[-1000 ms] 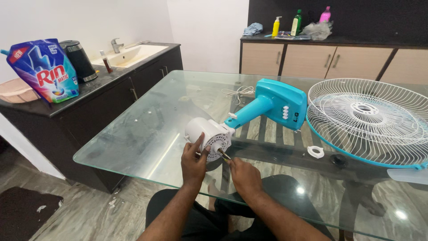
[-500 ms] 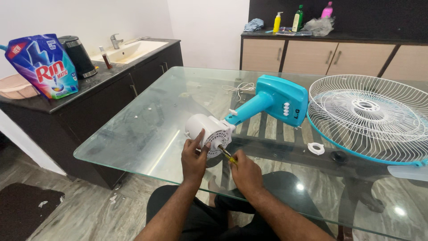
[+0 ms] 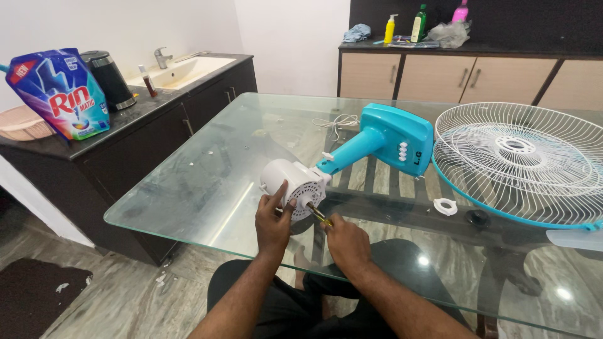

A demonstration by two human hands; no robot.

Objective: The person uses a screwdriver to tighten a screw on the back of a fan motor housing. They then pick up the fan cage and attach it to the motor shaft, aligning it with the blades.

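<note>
1. Against the picture from a second ago, the right hand (image 3: 347,242) has slid a little back toward the person's body, and the screwdriver (image 3: 319,215) now shows more of its yellow handle; its tip is still at the vented face of the white motor housing (image 3: 294,186). The camera has also tipped slightly, so the housing sits a touch lower in view.
2. Judging from that small shift, the driver is being re-gripped or turned in place rather than lifted away — the work on the housing face goes on.
3. The left hand (image 3: 274,221) is spread against the near side of the motor housing, fingers apart and pressing on it, thumb up along the rim. The right hand is closed around the screwdriver handle.
4. The motor housing lies on its side on the glass table (image 3: 207,188), joined to the turquoise fan stand (image 3: 389,141), which stretches away from it toward the far right.
5. Right of the housing: the white wire fan guard (image 3: 521,163) lying flat, with a white ring nut (image 3: 445,207) and a black cap (image 3: 477,220) before it.
6. Containers, left of the housing on the dark counter (image 3: 94,135) — a blue detergent pouch (image 3: 59,91), sealed; a black kettle (image 3: 110,78), lid down; a pink basket (image 3: 22,125), contents not visible; the sink (image 3: 179,72) looks empty.
</note>
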